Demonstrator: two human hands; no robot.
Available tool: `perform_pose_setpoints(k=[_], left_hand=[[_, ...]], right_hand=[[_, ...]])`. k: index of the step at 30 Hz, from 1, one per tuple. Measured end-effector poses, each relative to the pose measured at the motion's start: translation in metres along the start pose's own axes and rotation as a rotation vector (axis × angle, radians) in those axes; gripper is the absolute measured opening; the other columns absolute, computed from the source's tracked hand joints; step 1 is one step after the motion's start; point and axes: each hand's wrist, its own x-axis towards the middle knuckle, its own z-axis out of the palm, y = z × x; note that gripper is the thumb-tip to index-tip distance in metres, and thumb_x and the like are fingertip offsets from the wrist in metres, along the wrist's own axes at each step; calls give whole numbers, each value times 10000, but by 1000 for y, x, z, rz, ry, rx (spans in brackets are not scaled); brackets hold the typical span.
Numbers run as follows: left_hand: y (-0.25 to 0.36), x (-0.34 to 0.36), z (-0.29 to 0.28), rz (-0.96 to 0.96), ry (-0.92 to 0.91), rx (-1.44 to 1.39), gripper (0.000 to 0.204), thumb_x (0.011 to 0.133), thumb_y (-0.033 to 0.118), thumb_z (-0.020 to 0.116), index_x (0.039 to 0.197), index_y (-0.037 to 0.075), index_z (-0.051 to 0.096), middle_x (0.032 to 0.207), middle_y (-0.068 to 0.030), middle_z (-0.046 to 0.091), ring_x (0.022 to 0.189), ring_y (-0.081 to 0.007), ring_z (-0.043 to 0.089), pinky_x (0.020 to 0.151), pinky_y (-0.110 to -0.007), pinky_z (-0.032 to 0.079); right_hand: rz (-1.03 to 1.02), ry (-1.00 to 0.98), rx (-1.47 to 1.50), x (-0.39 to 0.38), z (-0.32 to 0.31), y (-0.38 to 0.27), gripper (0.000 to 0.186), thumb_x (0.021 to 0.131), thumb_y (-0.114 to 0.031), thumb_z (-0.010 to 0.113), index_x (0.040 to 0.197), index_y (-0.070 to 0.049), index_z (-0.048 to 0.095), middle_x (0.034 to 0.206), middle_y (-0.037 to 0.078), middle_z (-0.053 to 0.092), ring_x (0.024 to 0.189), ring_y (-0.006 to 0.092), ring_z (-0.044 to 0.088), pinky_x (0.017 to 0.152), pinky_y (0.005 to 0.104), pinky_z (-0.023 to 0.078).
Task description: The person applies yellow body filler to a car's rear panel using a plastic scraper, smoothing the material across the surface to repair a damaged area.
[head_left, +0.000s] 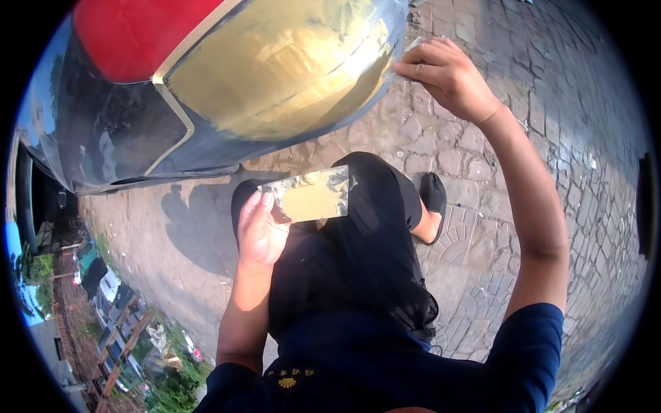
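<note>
A thin rectangular plate is pinched at its left end by my left hand, thumb on top. Yellowish putty covers its middle, with dark smears around it. My right hand is closed on a thin, pale, flat spreader, mostly hidden by the fingers. This hand is at the right edge of a dark car body panel. A broad patch of yellowish putty coats that panel; whether the spreader touches it I cannot tell.
Beside the patch is a red car lamp, with light trim running below it. Stone paving surrounds my bent knees and black shoe. Plants and stacked clutter lie at the lower left.
</note>
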Motion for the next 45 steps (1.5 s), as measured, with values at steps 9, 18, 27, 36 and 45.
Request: perform_pose_setpoints(k=[9, 18, 27, 36, 45], left_hand=[[0, -15, 40, 61, -118, 468, 315, 1117, 186, 504, 1254, -78, 609, 1110, -117, 708, 1024, -165, 678, 945, -332, 534], [21, -65, 24, 188, -70, 367, 297, 1120, 193, 506, 1216, -67, 613, 1093, -105, 705, 1015, -149, 670, 934, -304, 524], [29, -96, -1, 301, 58, -2, 296, 1122, 212, 517, 1273, -30, 595, 1195, -123, 702, 1084, -207, 699, 951, -404, 578], [28, -105, -27, 343, 245, -101, 282, 1104, 189, 547, 1242, -43, 627, 1219, -146, 704, 1140, -236, 698, 1000, -421, 569], [25, -111, -35, 377, 249, -77, 306, 1110, 188, 532, 1268, -61, 617, 1259, -160, 691, 1169, -243, 685, 1021, -409, 546]], right_hand=[[633, 406, 1575, -12, -12, -200, 351, 1040, -153, 597, 1276, 94, 677, 1239, 177, 651, 1175, 256, 607, 1022, 379, 471], [563, 230, 897, 7, -45, -237, 315, 1012, -80, 496, 1213, 83, 678, 1107, 201, 693, 1021, 295, 671, 920, 389, 525], [721, 144, 1193, 11, -9, -269, 312, 1028, -143, 533, 1192, 80, 677, 1105, 168, 705, 1002, 239, 670, 942, 354, 509], [1156, 587, 1230, 38, 21, -305, 307, 1009, 20, 603, 1316, 11, 616, 1123, 62, 700, 1039, 135, 651, 962, 296, 513], [218, 269, 159, 93, 27, -325, 494, 725, 49, 722, 1205, -63, 754, 1096, 114, 714, 975, 300, 693, 810, 396, 519]])
